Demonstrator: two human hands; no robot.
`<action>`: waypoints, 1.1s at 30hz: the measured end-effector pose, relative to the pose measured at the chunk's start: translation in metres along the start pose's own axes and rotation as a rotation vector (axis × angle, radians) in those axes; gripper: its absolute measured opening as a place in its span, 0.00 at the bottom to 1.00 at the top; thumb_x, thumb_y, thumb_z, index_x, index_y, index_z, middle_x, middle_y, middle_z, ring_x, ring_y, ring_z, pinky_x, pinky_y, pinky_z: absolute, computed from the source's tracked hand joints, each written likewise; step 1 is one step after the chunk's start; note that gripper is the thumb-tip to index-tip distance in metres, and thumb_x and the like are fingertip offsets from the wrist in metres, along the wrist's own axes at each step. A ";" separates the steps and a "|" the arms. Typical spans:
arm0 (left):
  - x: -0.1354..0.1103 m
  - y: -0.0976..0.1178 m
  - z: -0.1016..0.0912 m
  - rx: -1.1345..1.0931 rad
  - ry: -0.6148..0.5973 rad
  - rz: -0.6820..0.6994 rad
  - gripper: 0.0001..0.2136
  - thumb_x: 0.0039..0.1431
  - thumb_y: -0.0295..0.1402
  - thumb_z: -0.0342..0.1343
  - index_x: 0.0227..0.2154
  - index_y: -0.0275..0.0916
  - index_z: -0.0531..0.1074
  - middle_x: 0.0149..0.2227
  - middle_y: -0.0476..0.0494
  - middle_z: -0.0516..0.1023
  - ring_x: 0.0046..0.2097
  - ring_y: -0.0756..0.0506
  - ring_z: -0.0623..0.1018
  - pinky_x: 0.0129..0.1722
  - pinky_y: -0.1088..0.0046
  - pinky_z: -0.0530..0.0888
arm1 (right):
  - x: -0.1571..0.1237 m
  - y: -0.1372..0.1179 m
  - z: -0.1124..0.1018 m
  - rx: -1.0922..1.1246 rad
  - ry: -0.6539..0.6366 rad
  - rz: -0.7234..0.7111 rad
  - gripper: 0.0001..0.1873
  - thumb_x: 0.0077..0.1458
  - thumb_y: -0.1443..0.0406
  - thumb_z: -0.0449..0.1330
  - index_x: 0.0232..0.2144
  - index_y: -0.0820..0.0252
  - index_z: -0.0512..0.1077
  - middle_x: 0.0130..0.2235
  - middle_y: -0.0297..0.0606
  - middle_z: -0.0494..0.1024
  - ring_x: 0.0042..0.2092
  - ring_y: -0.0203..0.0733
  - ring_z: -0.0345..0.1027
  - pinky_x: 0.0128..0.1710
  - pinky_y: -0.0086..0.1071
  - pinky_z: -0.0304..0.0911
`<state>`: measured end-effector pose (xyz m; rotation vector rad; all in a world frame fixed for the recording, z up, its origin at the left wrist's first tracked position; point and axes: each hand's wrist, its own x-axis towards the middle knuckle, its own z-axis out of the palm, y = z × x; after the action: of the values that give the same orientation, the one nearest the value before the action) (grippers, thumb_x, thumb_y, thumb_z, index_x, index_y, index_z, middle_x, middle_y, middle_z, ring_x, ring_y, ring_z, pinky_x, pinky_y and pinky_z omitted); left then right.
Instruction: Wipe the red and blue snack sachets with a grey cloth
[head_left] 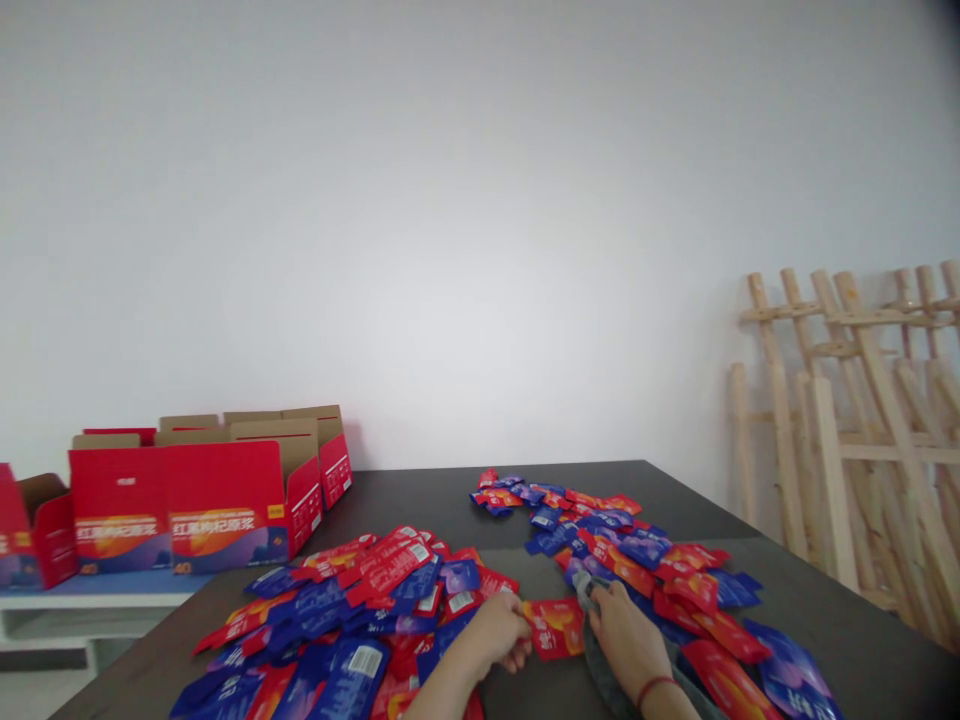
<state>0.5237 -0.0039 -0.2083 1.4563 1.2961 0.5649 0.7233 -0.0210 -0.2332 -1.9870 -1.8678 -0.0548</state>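
A red sachet (556, 630) with an orange print lies between my two hands, just above the dark table. My left hand (504, 632) pinches its left edge, fingers closed. On the other side my right hand (628, 638), with a red cord at the wrist, is closed on a grey cloth (596, 660). The cloth touches or overlaps the sachet's right end; the exact contact is hidden. A heap of red and blue sachets (360, 610) sits beside my left hand. More sachets (622, 545) spread behind and to the right of my right hand.
Open red cartons (225, 500) stand at the left on a low white and blue bench (142, 590). The dark table (420, 500) reaches back toward a pale wall. Wooden easels (840, 430) lean at the right, beyond the table's edge.
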 end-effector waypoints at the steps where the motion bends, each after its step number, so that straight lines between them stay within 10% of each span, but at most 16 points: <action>1: 0.000 0.001 -0.002 -0.017 0.044 0.007 0.05 0.43 0.21 0.49 0.23 0.37 0.65 0.15 0.54 0.70 0.15 0.54 0.67 0.15 0.82 0.61 | 0.000 0.001 -0.001 0.010 0.010 -0.005 0.10 0.56 0.67 0.48 0.34 0.57 0.70 0.41 0.40 0.70 0.36 0.38 0.70 0.34 0.29 0.60; 10: 0.000 0.003 0.012 -0.087 -0.038 -0.012 0.08 0.42 0.19 0.46 0.22 0.36 0.66 0.14 0.54 0.67 0.13 0.54 0.65 0.15 0.80 0.62 | -0.014 -0.044 0.002 0.231 0.002 -0.438 0.13 0.54 0.69 0.48 0.39 0.53 0.68 0.43 0.36 0.70 0.42 0.36 0.68 0.40 0.27 0.60; 24: -0.007 0.013 -0.013 0.052 0.087 0.114 0.08 0.47 0.21 0.47 0.29 0.39 0.61 0.19 0.54 0.72 0.17 0.52 0.72 0.18 0.81 0.62 | 0.001 -0.009 0.005 -0.005 0.029 -0.015 0.10 0.54 0.69 0.49 0.38 0.59 0.68 0.43 0.41 0.71 0.41 0.39 0.70 0.36 0.28 0.61; 29: -0.019 0.016 -0.029 0.586 0.356 0.447 0.06 0.52 0.24 0.48 0.32 0.41 0.65 0.30 0.49 0.76 0.34 0.49 0.77 0.32 0.78 0.67 | 0.004 0.003 -0.001 0.090 0.103 0.007 0.13 0.57 0.67 0.46 0.40 0.59 0.68 0.45 0.44 0.72 0.45 0.41 0.69 0.41 0.31 0.61; 33: -0.028 0.016 -0.023 0.908 0.186 0.640 0.10 0.55 0.23 0.45 0.35 0.42 0.68 0.37 0.45 0.77 0.42 0.46 0.75 0.39 0.75 0.66 | 0.004 0.005 -0.006 0.215 0.239 -0.045 0.16 0.58 0.62 0.45 0.44 0.59 0.67 0.50 0.45 0.70 0.54 0.45 0.62 0.50 0.35 0.58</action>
<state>0.5016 -0.0181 -0.1786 2.6749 1.2738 0.5443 0.7297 -0.0190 -0.2282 -1.7137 -1.6899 -0.0955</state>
